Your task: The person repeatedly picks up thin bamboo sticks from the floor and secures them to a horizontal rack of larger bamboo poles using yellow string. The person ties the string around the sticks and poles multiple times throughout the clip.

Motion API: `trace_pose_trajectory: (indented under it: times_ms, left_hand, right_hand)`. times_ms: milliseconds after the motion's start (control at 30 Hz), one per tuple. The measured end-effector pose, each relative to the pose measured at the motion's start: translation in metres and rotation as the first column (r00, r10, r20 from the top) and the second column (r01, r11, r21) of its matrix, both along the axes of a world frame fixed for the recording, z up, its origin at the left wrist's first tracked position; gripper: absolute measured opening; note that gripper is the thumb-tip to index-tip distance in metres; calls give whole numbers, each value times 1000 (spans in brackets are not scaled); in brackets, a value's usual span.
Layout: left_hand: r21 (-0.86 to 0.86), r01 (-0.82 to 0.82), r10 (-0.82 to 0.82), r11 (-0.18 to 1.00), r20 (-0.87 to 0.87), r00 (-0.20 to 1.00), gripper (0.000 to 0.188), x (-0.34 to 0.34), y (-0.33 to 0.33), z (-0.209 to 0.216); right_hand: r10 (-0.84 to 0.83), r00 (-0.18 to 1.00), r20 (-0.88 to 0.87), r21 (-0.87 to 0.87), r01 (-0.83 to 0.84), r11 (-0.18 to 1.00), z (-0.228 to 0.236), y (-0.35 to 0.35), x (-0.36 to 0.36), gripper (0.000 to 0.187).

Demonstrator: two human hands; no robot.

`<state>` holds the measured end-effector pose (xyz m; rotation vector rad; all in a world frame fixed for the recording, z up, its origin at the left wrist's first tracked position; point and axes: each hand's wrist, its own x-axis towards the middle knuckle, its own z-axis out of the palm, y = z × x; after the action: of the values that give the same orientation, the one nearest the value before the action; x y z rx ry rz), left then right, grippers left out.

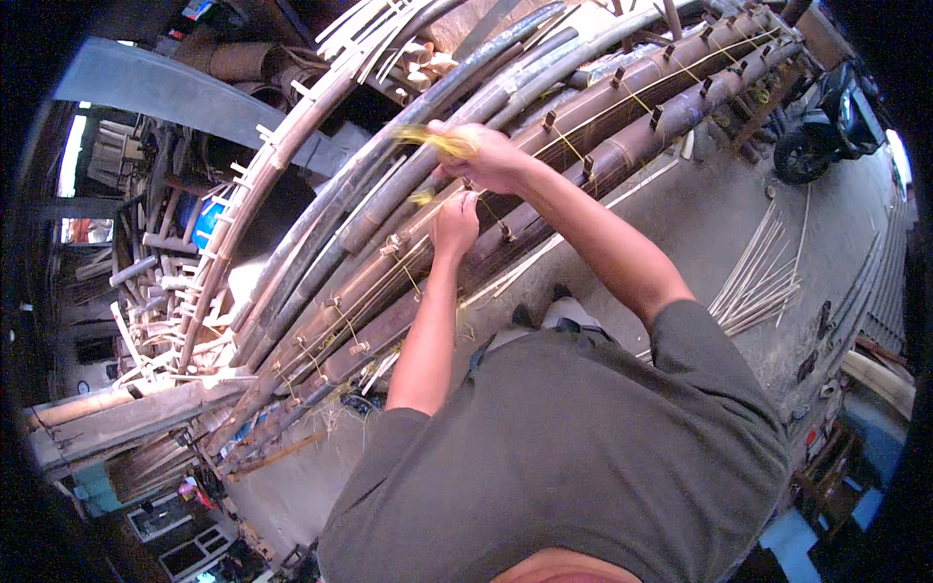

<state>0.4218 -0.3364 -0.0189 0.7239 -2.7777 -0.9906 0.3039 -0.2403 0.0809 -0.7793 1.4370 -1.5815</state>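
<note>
Two long brown bamboo poles, an upper one (581, 109) and a lower one (632, 146), run side by side across the view in front of me. Short dark pegs (550, 120) stand up from them, and thin yellow cords span the gap at intervals. Over the upper pole, my right hand (491, 160) is closed around a bundle of yellow cord (449, 143), blurred by motion. Just below it, my left hand (455, 225) is closed at the upper pole beside a peg. Whatever its fingers pinch is hidden.
Behind the poles lie several thicker grey bamboo lengths (525, 89) and a curved pole with light pegs (255, 180). Thin sticks (756, 277) are spread on the floor at right. A motorbike wheel (803, 155) stands at the far right, and stacked wood fills the left.
</note>
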Motion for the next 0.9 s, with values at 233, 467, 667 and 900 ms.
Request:
trace_pose_trajectory:
  times_ms: [233,467,667,900]
  left_hand:
    - [-57,-69,64,996,-79,995,38,-1,7,-6]
    - [37,-38,50,999,-412,910,29,-87,-25,63]
    - [-48,54,-55,997,-14,998,33,-87,-83,-22]
    - [-286,113,-33,952,270,962,32,94,-138,38]
  right_hand:
    - [230,807,-545,183,-153,971,-115,92,117,49]
    - [263,705,-658,396,28,918,-116,87,133,47]
    - [308,429,-849,328,-28,944,-90,65,184,30]
    - [-106,345,933,47,175,983,-108,20,263,33]
